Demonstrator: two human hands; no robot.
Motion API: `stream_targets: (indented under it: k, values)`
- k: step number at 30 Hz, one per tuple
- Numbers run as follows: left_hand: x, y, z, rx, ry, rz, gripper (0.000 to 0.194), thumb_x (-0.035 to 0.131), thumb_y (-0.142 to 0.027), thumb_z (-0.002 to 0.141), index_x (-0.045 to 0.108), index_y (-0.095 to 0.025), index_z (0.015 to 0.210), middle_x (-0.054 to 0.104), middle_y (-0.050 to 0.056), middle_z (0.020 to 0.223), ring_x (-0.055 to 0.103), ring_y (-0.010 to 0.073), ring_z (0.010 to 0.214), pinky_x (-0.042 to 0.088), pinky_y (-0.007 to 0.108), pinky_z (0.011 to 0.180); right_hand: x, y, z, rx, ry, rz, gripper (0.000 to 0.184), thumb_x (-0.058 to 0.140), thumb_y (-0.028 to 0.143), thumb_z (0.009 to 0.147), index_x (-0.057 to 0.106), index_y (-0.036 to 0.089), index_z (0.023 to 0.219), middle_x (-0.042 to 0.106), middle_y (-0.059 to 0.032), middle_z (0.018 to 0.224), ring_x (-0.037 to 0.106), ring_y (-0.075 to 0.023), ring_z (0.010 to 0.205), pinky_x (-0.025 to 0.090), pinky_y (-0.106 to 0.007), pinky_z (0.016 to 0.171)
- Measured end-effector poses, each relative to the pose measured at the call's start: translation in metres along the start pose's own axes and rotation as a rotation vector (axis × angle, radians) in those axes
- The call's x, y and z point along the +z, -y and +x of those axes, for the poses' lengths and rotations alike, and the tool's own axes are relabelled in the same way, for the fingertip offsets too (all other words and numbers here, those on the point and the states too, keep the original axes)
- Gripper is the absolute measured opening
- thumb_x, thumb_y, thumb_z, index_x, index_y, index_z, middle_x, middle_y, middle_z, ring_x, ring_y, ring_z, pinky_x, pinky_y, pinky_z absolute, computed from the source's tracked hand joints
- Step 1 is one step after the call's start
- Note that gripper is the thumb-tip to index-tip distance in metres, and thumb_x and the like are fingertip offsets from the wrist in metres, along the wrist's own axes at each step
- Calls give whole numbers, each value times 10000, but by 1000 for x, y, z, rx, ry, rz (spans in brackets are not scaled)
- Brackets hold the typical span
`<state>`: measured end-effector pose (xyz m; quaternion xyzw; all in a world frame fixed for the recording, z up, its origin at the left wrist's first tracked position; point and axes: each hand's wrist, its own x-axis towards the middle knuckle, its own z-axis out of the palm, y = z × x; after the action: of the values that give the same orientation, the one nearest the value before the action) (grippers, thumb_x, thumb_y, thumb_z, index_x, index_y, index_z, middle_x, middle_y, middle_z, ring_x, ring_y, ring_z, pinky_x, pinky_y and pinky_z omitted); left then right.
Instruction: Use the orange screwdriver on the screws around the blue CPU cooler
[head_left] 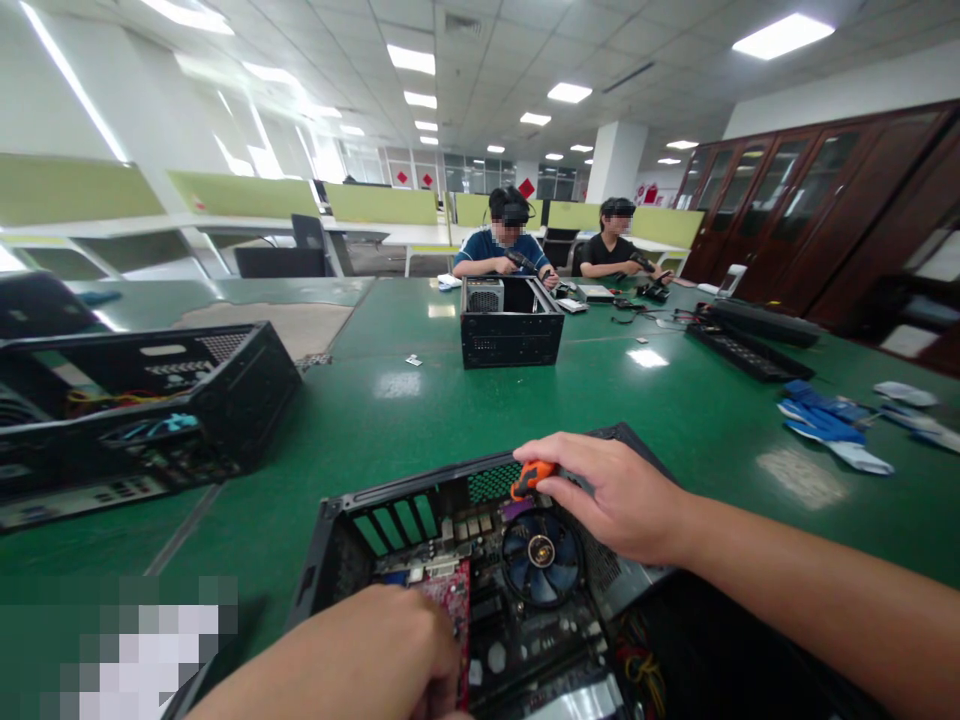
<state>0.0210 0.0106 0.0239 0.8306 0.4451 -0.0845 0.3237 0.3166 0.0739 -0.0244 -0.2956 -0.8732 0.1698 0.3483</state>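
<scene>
An open black computer case (420,477) lies in front of me, its inside facing up. My right hand (611,490) is closed around the orange and black handle of a screwdriver (531,478), above the case's far wall. The tool's shaft is hard to make out. Below it sits a round CPU cooler fan (541,552) on the motherboard. My left hand (412,630) reaches into the case over a red expansion card (459,600). Its fingers curl downward against or beside that card; the fingertips are hidden.
Another open case (247,400) stands at the left on the green table (375,400). Farther back is a black case (511,338), with two people working behind it. Blue and white gloves (829,425) and keyboards (742,345) lie at the right. Loose wires (641,665) hang inside my case.
</scene>
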Motion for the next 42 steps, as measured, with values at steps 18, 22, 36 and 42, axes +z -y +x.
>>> stream_targets:
  k: [18, 22, 36, 42]
  values:
    - [8, 11, -1, -43, 30, 39, 198, 679, -398, 931, 677, -295, 762, 877, 63, 859, 763, 263, 766, 505, 396, 714, -10, 17, -4, -246, 87, 20, 325, 630, 285, 1315, 799, 105, 1526, 955, -165, 1256, 904, -273, 1075, 727, -397, 982]
    - [11, 16, -1, -37, 34, 19, 196, 675, -398, 938, 700, -297, 771, 872, 66, 871, 799, 280, 826, 552, 401, 763, -11, 17, -4, -223, 94, 14, 322, 625, 290, 1322, 797, 118, 1534, 954, -152, 1269, 905, -270, 1090, 719, -393, 987]
    - [8, 13, 1, -9, -7, -2, 281, 705, -421, 950, 652, -307, 699, 781, 28, 743, 664, 240, 667, 454, 392, 638, -5, 16, -3, -253, 60, -40, 238, 671, 254, 1268, 826, 165, 1424, 967, -108, 1202, 909, -247, 1010, 675, -373, 888]
    - [7, 13, -1, 43, -47, 7, 315, 678, -469, 964, 690, -322, 685, 820, 40, 740, 636, 232, 646, 457, 388, 617, -12, 19, -6, -263, 71, 3, 347, 638, 182, 1203, 757, 175, 1528, 957, -134, 1276, 911, -257, 1080, 725, -380, 976]
